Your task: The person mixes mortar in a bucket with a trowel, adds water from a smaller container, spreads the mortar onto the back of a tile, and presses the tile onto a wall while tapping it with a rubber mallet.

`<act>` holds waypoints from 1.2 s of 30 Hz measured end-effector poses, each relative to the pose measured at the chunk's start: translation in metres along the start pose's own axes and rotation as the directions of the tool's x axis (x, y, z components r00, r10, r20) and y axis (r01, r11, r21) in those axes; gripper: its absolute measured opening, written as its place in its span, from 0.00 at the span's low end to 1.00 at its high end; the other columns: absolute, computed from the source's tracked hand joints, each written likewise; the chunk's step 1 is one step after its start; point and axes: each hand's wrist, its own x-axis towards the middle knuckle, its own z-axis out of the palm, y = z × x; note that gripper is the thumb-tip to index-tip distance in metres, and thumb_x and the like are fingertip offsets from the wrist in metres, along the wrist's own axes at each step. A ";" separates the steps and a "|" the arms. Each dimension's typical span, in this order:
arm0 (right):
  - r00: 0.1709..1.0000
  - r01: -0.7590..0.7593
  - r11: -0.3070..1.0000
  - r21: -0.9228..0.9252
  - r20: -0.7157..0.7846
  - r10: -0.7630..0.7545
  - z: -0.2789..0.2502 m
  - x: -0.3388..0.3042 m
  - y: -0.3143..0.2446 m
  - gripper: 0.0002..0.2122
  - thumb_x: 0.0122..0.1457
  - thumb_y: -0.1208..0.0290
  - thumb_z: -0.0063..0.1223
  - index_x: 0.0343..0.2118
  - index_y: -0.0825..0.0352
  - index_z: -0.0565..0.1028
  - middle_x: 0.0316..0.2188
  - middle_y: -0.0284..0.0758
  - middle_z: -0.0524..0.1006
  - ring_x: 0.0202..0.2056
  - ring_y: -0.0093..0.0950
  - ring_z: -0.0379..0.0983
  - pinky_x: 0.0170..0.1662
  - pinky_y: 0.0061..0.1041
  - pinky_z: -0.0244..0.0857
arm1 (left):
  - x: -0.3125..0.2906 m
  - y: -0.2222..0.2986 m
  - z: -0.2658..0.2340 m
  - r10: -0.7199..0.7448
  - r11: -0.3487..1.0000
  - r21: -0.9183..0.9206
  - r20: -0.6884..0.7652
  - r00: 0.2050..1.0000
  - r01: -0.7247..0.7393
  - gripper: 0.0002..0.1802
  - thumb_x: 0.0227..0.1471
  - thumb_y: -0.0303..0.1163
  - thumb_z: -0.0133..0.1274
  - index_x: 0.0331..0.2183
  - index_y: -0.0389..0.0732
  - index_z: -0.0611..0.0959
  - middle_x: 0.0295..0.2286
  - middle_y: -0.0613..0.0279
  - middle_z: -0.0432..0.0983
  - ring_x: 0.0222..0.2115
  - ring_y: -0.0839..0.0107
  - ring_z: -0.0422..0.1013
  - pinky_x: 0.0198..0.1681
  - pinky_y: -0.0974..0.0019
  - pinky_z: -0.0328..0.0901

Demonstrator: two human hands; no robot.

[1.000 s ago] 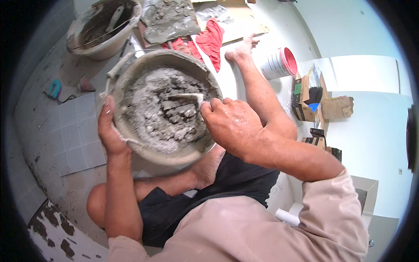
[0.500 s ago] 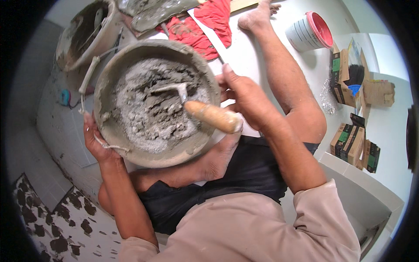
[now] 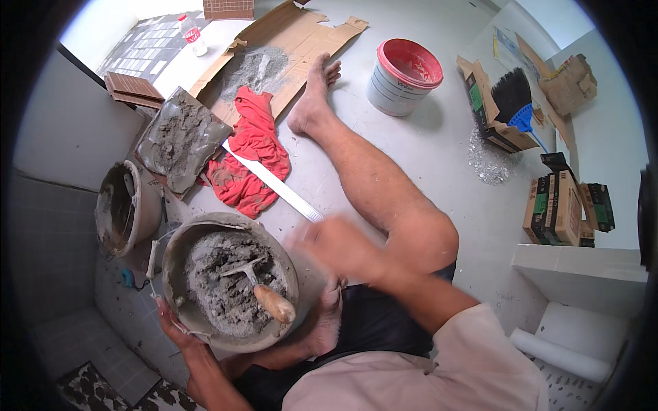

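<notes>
A round grey mortar bucket (image 3: pixel 277 329) sits between my legs, partly filled with crumbly grey mortar (image 3: pixel 212 288) and pale dry powder. A trowel (image 3: pixel 273 301) with a wooden handle stands in the mix, and neither hand holds it. My left hand (image 3: pixel 177 325) grips the bucket's left side, beside its rope handle (image 3: pixel 153 257). To the right of the bucket, my right hand (image 3: pixel 336 246) is smeared by motion, so its fingers cannot be read. Close by it lies the end of a long white flat strip (image 3: pixel 274 181), whose other end rests on a red cloth (image 3: pixel 257 147).
A second, mortar-caked bucket (image 3: pixel 140 205) stands at left, below a mortar-covered board (image 3: pixel 181 140). Farther off are cardboard (image 3: pixel 288 41) with grey powder, a bottle (image 3: pixel 192 34) and a white bucket with red rim (image 3: pixel 387 89). Boxes (image 3: pixel 552 209) and a blue-black brush (image 3: pixel 514 103) sit right.
The view has shifted, showing more of the far floor, with the mortar bucket lower and farther left in the picture. My right hand has moved away from the bucket rim.
</notes>
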 end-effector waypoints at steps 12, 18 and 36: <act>0.703 0.376 0.408 0.832 -0.543 0.459 -0.283 0.134 0.145 0.23 0.66 0.75 0.45 0.64 0.64 0.61 0.64 0.45 0.63 0.57 0.46 0.68 0.47 0.51 0.79 | 0.031 -0.005 -0.033 0.043 0.999 -0.024 0.116 0.992 -0.041 0.29 0.64 0.47 0.48 0.57 0.36 0.75 0.52 0.51 0.76 0.53 0.55 0.72 0.60 0.52 0.64; 0.675 0.438 0.393 0.808 -0.585 0.450 -0.312 0.164 0.149 0.25 0.59 0.87 0.32 0.61 0.68 0.63 0.54 0.47 0.72 0.46 0.49 0.78 0.40 0.50 0.84 | 0.034 -0.014 -0.043 0.064 0.995 -0.087 0.102 0.993 -0.055 0.27 0.65 0.43 0.46 0.57 0.35 0.74 0.53 0.51 0.75 0.53 0.55 0.72 0.60 0.52 0.64; 0.802 0.434 0.901 -0.027 -0.444 -0.400 -0.193 -0.016 -0.062 0.16 0.61 0.72 0.42 0.48 0.73 0.76 0.21 0.36 0.79 0.15 0.22 0.75 0.16 0.18 0.69 | -0.053 0.042 -0.052 0.212 0.910 0.395 -0.178 0.961 -0.128 0.34 0.63 0.54 0.52 0.58 0.38 0.73 0.55 0.56 0.73 0.58 0.63 0.67 0.61 0.58 0.59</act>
